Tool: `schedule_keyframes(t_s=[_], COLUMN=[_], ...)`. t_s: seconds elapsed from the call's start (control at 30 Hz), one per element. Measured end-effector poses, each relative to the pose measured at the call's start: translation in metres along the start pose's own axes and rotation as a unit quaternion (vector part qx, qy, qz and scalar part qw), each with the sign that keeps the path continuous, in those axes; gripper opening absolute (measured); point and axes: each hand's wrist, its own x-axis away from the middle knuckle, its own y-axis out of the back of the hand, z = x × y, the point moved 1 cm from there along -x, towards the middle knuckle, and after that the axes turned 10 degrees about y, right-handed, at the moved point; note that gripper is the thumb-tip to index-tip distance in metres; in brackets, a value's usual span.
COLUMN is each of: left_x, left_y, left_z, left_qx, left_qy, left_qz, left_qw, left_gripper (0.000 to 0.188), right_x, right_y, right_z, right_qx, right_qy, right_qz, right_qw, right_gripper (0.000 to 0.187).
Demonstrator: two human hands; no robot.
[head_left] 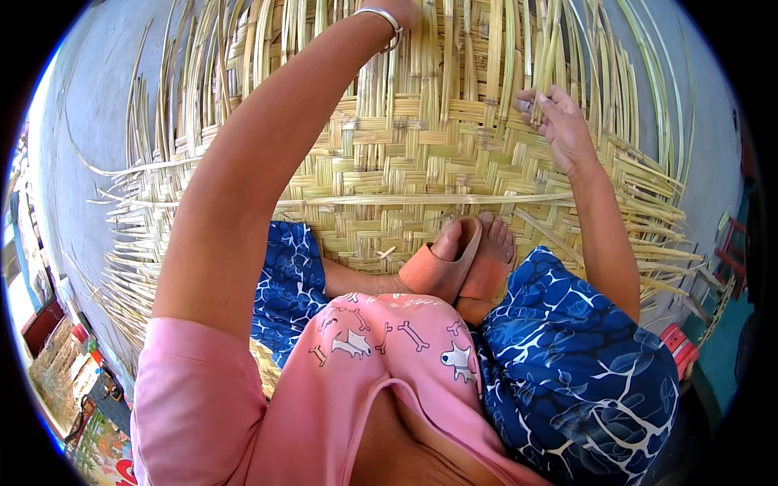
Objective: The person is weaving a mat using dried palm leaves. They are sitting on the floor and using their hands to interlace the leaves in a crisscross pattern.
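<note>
Closest to you are your own knees in blue patterned cloth (567, 356) and the hem of a pink top (389, 356). Just beyond them your foot (486, 247) in an orange slide sandal (442, 271) rests on the near edge of a woven bamboo mat (389, 170).

The mat lies flat on a grey concrete floor (89, 138), which shows at the left and upper right. At the far left edge a basket and some colourful clutter stand by the floor's rim; at the right edge there is something red and a patch of teal ground.

The finished weave is the band nearest your foot. From it, loose strips (486, 49) run away from you toward the top, their long axis pointing straight ahead and fanning out to the sides. Other free ends (121, 219) stick out sideways to the left and right of the woven part. One long pale strip (421, 198) lies crosswise just past your toes.

Your right hand (559, 121) sits at the right of the mat, fingers pinched on one of the upright strips. Your left arm reaches far forward, a metal bangle (381, 18) on the wrist; your left hand (405, 10) is cut off at the top edge, so I cannot tell its grip.
</note>
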Motion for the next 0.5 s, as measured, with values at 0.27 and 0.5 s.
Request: schedule_keyframes(t_s=[0.27, 0.5], left_x=[0.025, 0.042], left_y=[0.000, 0.015], left_z=[-0.010, -0.002], left_qx=[0.249, 0.407], left_qy=[0.176, 0.131], left_qz=[0.200, 0.342], left_qw=[0.931, 0.837], left_gripper=[0.017, 0.022], right_x=[0.001, 0.000], right_y=[0.004, -0.001], right_z=[-0.006, -0.006], right_qx=[-0.024, -0.057], right_qy=[-0.004, 0.011], right_qz=[-0.009, 0.001], right_qw=[1.000, 0.998], right_gripper=[0.019, 0.019])
